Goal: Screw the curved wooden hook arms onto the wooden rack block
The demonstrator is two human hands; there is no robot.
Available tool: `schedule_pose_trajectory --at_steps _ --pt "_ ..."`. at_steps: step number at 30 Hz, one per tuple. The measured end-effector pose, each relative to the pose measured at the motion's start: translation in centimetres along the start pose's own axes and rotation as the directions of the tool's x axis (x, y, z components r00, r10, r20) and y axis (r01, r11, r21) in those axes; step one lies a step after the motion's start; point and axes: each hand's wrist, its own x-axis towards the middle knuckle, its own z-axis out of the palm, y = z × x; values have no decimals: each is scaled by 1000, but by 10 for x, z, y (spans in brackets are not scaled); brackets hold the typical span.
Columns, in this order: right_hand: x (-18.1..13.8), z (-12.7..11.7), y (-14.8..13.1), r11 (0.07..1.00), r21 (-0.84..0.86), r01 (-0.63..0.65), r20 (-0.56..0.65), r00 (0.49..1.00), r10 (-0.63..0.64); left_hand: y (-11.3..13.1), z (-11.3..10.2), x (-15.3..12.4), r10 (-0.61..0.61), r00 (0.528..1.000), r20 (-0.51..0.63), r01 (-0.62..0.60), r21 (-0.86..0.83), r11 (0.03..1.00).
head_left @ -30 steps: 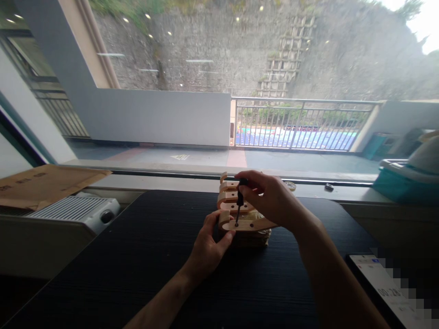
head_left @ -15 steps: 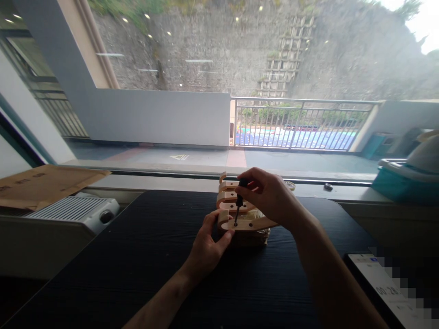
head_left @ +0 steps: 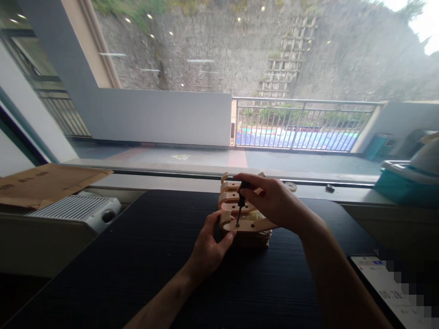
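Note:
A pale wooden assembly (head_left: 249,225) of several stacked hook-shaped pieces stands on the black table (head_left: 137,265) near its far edge. My right hand (head_left: 274,201) is closed round the black handle of a small screwdriver (head_left: 239,206), whose tip sits in a hole on the top front piece. My left hand (head_left: 209,249) grips the left front end of the assembly, thumb against the wood. A clear plastic bag lies under the wooden pieces.
A white heater (head_left: 75,212) and a cardboard sheet (head_left: 44,183) lie to the left. A phone (head_left: 391,292) showing a timer rests at the lower right. A teal container (head_left: 408,187), a tape roll (head_left: 291,185) and a small dark object (head_left: 329,187) sit on the window sill.
My right hand has turned slightly on the screwdriver handle, its tip staying in the same hole. My left hand keeps its hold.

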Motion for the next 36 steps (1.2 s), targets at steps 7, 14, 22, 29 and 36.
schedule_pose_trajectory --at_steps 7,14,22,29,36 --pt "2 3 0 1000 16 3 -49 999 -2 1 0 0 -5 1000 11 5 7 1000" --pt "1 5 -10 999 40 29 -17 999 -28 6 0 0 -17 1000 -3 17 -8 1000" --pt "1 4 -4 999 37 19 -16 1000 -19 6 -1 0 -13 1000 2 14 -12 1000" --pt "5 5 0 998 61 9 -49 999 -6 5 -1 0 -15 1000 3 15 4 1000" --pt "5 7 2 993 117 -20 -32 999 23 9 -1 0 -31 1000 -2 31 -25 999"
